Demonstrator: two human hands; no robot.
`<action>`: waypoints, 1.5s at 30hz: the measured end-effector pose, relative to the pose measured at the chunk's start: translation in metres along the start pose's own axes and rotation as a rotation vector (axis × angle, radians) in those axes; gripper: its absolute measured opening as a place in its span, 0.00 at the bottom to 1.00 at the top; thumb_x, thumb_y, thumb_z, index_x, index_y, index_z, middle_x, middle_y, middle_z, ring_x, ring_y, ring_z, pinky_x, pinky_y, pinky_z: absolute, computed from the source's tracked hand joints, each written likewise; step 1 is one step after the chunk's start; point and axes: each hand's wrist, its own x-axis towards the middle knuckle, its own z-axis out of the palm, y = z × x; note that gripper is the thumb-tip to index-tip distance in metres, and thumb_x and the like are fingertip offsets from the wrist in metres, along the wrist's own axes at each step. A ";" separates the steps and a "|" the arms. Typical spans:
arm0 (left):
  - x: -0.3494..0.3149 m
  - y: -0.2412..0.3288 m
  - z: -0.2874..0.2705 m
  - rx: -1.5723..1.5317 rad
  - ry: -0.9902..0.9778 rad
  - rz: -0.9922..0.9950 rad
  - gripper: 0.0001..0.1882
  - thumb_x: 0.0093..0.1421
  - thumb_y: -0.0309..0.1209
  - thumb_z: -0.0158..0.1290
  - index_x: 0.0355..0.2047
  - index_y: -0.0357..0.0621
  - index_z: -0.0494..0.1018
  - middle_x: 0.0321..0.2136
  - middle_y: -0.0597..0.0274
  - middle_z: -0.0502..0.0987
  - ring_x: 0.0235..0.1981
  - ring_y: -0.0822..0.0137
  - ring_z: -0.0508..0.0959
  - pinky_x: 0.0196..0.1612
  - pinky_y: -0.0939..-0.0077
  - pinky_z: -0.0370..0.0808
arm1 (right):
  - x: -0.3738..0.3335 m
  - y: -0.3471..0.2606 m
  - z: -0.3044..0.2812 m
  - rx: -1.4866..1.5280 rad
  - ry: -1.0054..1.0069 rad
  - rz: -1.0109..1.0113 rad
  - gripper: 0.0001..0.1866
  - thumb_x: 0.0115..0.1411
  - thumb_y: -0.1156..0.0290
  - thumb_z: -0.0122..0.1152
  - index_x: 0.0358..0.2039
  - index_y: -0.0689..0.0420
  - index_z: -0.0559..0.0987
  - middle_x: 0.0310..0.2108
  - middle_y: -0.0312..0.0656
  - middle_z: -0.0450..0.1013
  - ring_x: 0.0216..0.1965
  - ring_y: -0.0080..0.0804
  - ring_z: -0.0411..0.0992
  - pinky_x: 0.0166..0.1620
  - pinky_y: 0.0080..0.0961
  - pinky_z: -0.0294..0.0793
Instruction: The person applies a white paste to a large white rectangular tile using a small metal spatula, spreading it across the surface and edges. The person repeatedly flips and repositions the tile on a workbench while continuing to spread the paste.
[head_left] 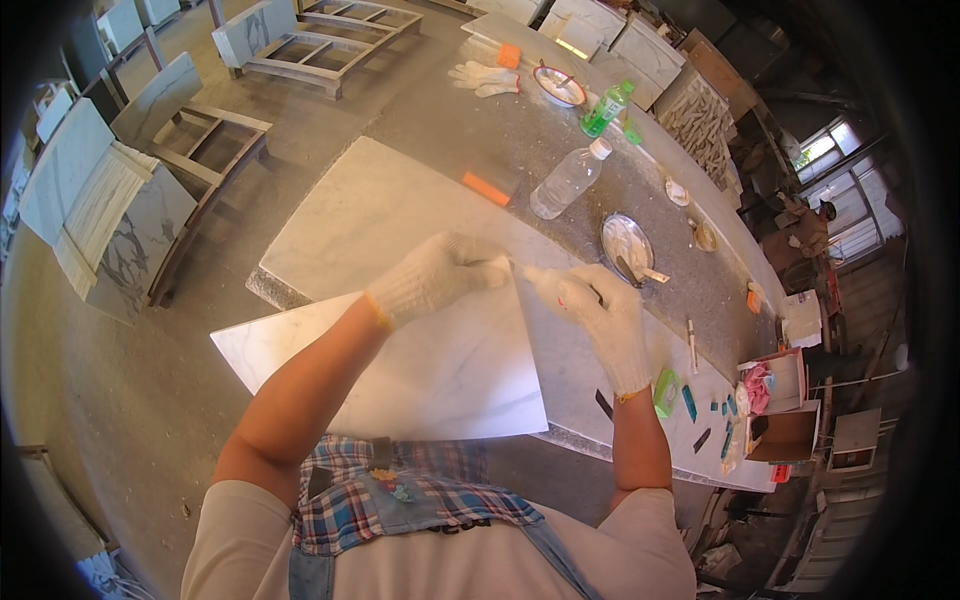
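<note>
Both my hands wear whitish knit gloves. My left hand is closed on the upper corner of a thin white marble tile with faint grey veins. The tile's near edge reaches out past the bench toward my apron. Just right of that corner, my right hand is closed with its fingertips pinched close to the tile's edge. A small pale thing pokes out between those fingers, too small and blurred to name. Under the tile lies a larger pale marble slab.
Beyond my hands stand a clear plastic bottle, a green bottle, a metal bowl with white paste and a scraper, and another bowl. Spare gloves lie far off. At right are a green box and small blue pieces. Slab racks stand left.
</note>
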 end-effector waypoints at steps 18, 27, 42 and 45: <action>-0.001 0.001 0.002 -0.018 0.039 0.028 0.13 0.63 0.34 0.58 0.43 0.39 0.81 0.33 0.63 0.82 0.38 0.74 0.77 0.46 0.74 0.74 | 0.001 0.004 0.001 0.006 0.008 0.003 0.13 0.62 0.67 0.61 0.38 0.65 0.83 0.34 0.36 0.77 0.36 0.20 0.72 0.41 0.20 0.71; -0.002 -0.004 0.002 0.073 0.082 0.037 0.17 0.61 0.35 0.61 0.48 0.42 0.80 0.35 0.55 0.83 0.39 0.67 0.80 0.47 0.72 0.75 | 0.002 0.004 0.002 0.028 0.015 0.013 0.13 0.62 0.67 0.61 0.37 0.65 0.83 0.33 0.35 0.77 0.35 0.20 0.71 0.40 0.20 0.71; -0.013 -0.007 0.017 0.677 0.215 0.000 0.46 0.48 0.53 0.68 0.65 0.52 0.66 0.38 0.49 0.83 0.41 0.51 0.83 0.43 0.62 0.78 | -0.002 0.001 0.002 0.002 0.037 0.008 0.13 0.62 0.66 0.62 0.37 0.65 0.82 0.32 0.35 0.76 0.34 0.19 0.70 0.38 0.20 0.70; -0.013 -0.007 0.019 0.715 0.246 0.028 0.52 0.44 0.55 0.70 0.67 0.52 0.63 0.39 0.48 0.82 0.40 0.51 0.83 0.42 0.63 0.78 | -0.003 0.006 0.003 0.007 0.046 -0.002 0.13 0.62 0.66 0.62 0.37 0.65 0.82 0.32 0.35 0.76 0.34 0.19 0.70 0.38 0.20 0.70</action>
